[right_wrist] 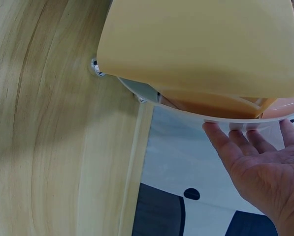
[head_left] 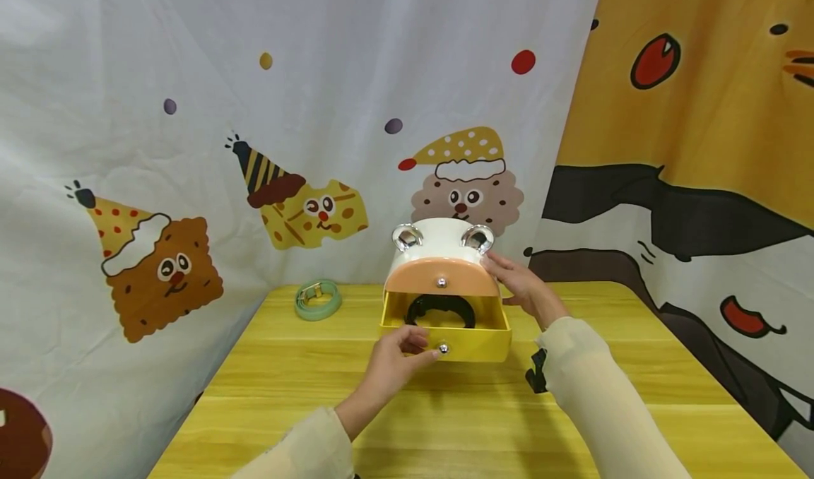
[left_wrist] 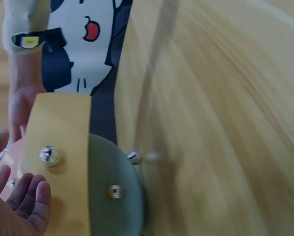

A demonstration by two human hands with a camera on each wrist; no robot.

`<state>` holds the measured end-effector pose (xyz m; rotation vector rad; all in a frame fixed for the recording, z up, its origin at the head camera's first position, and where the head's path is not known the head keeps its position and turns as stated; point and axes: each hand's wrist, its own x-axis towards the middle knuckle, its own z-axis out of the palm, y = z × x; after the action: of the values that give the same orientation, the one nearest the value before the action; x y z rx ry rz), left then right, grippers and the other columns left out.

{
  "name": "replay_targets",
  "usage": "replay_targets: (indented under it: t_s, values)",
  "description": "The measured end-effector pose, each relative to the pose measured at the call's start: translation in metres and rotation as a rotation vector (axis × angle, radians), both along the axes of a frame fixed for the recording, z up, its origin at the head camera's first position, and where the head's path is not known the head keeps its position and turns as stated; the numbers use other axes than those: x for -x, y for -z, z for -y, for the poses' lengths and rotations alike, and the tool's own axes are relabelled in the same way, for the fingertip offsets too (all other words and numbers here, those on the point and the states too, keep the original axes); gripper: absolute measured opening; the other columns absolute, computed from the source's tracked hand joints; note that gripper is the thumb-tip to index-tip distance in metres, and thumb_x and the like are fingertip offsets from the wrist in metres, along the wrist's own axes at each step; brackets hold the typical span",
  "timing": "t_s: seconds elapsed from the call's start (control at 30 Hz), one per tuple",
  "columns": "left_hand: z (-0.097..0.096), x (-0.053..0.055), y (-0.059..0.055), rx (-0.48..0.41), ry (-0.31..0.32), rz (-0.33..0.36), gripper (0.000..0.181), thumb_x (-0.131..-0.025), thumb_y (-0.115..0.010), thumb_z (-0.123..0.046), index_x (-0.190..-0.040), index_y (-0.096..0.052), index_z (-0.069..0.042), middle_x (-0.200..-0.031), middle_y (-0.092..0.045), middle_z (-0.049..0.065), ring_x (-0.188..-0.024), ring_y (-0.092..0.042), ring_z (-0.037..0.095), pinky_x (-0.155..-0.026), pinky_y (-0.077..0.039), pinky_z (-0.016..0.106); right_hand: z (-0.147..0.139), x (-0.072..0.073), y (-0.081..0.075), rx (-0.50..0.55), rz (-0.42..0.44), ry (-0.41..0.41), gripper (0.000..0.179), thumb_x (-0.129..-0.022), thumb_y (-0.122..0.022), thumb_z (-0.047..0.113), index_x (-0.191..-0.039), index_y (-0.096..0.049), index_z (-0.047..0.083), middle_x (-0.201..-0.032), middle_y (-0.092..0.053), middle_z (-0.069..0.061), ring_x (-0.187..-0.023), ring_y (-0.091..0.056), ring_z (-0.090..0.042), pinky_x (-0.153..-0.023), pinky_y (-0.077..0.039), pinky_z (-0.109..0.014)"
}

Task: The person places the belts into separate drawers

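A small drawer box with a white rounded shell and shiny ear-like rings stands on the table. Its yellow drawer is pulled out, below a closed orange drawer. Inside the yellow drawer lies a black curved band, perhaps a coiled belt. My left hand is at the front of that drawer, thumb near the silver knob; its fingers are loosely bent and hold nothing. Against the box's side, my right hand rests its extended fingertips. A green drawer front shows beneath the yellow one.
A coiled light-green belt with a gold buckle lies at the table's back left. The wooden table meets a cartoon-printed curtain behind. A black strap hangs at my right sleeve.
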<state>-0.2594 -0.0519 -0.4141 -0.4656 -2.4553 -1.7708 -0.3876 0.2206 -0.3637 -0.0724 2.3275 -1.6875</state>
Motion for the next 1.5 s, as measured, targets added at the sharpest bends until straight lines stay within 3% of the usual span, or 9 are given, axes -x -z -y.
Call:
replay_targets:
  t_s: [0.33,0.63,0.97,1.5]
  values:
    - [-0.009,0.006,0.023,-0.040,-0.012,-0.006,0.030,-0.083,-0.082,-0.018,-0.106,-0.069,-0.003,-0.095,-0.069,0.008,-0.082,-0.063,0.017,-0.071,-0.053,0.027,0.000,0.000,0.001,0.004,0.005,-0.002,0.077,-0.099,-0.047,0.059,-0.160,-0.011,0.029,-0.165,-0.004,-0.015,-0.148,-0.009,-0.041,-0.109,-0.027,-0.064]
    - [-0.019,0.006,0.030,-0.123,-0.020,0.041,0.027,-0.084,-0.081,-0.014,-0.105,-0.069,-0.002,-0.093,-0.072,0.006,-0.079,-0.065,0.015,-0.068,-0.054,0.025,0.000,0.001,0.001,0.001,-0.001,-0.009,0.077,-0.100,-0.046,0.058,-0.160,-0.010,0.027,-0.165,-0.005,-0.016,-0.148,-0.009,-0.043,-0.108,-0.027,-0.066]
    - [-0.029,0.008,0.037,-0.220,-0.062,0.046,0.021,-0.085,-0.079,-0.008,-0.102,-0.069,-0.001,-0.094,-0.072,0.009,-0.082,-0.067,0.020,-0.068,-0.054,0.023,-0.001,0.003,0.003,0.008,-0.002,-0.008,0.078,-0.099,-0.047,0.059,-0.160,-0.011,0.028,-0.165,-0.005,-0.015,-0.148,-0.008,-0.042,-0.108,-0.028,-0.065]
    - [-0.029,0.013,0.037,-0.132,-0.113,0.012,0.009,-0.087,-0.078,-0.016,-0.094,-0.077,-0.011,-0.086,-0.071,-0.003,-0.078,-0.065,0.013,-0.067,-0.054,0.024,-0.002,0.001,0.001,0.007,0.009,-0.001,0.079,-0.098,-0.047,0.060,-0.160,-0.011,0.028,-0.165,-0.005,-0.015,-0.148,-0.009,-0.042,-0.109,-0.027,-0.065]
